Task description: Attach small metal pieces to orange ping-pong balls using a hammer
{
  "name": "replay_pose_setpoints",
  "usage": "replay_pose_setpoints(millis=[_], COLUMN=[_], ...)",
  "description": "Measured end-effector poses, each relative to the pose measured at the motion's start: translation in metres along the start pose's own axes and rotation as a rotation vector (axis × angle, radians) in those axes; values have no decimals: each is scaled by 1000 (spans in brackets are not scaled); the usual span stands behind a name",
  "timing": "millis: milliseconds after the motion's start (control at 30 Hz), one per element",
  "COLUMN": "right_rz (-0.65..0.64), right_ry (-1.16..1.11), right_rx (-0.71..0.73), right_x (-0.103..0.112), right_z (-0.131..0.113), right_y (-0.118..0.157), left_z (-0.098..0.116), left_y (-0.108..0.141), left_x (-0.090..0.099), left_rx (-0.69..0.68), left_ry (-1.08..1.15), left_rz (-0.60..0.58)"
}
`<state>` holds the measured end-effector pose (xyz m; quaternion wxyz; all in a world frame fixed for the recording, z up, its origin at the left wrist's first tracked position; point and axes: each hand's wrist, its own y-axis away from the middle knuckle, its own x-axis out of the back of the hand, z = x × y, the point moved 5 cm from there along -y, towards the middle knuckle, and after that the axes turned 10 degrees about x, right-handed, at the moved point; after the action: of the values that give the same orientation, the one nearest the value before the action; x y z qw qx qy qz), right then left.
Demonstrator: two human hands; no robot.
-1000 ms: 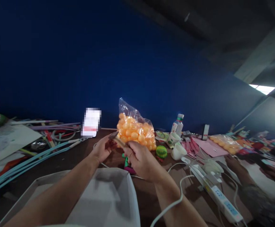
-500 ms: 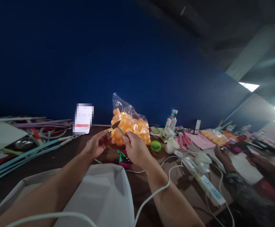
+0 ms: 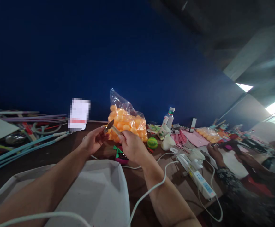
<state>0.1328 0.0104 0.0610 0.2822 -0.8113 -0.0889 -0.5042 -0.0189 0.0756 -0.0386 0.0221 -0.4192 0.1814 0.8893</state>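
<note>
Dark blue wall (image 3: 92,56) behind, brown table (image 3: 63,150) in front. Tool with wooden handle and dark blade (image 3: 115,130) sits mid-frame, held above the table, just in front of a clear bag of orange balls (image 3: 129,123). Right hand (image 3: 134,146) is wrapped around the handle. Left hand (image 3: 93,140) pinches a small shiny piece (image 3: 105,129) beside the blade; too small to identify, and can't tell whether blade and piece touch. Green-and-magenta item (image 3: 120,155) lies below the right hand, partly hidden. Right of the bag: green striped ball (image 3: 152,143), white cup (image 3: 168,142), bottle (image 3: 168,117). Left: propped phone (image 3: 78,113), screen pixelated, then light-blue tubes (image 3: 30,143). Nearest the camera: pale fabric-like bin (image 3: 97,192), under the left forearm. Far right: power strip (image 3: 202,183), then a co-worker's hand (image 3: 215,154).
</note>
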Motion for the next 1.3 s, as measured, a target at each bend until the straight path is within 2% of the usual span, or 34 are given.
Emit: replay_pose_setpoints(millis=[200,333,500,667,900,1133,1300], right_rz=[23,-22,28,-21,52,-8,20], right_ry=[-4,21,-18,18,-47,31,-10], right_rx=[32,9,35,-13,50,4,32], right_x=[1,-2,1,-1,9,0,-1], right_z=[-3,-2,-4,-1,-6,-5,-5], right_y=[1,1,1,0,2,1,1], left_z=[2,1,2,0,2,1,1], left_y=[0,0,-1,-2,2,0,3], left_x=[-2,-1,-1,-1,-1,-1,-3], left_rx=[-11,12,-7,12,-17,-2,0], left_ry=[11,16,16,10,22,24,13], left_rz=[-12,4,-33,-28,13,26,14])
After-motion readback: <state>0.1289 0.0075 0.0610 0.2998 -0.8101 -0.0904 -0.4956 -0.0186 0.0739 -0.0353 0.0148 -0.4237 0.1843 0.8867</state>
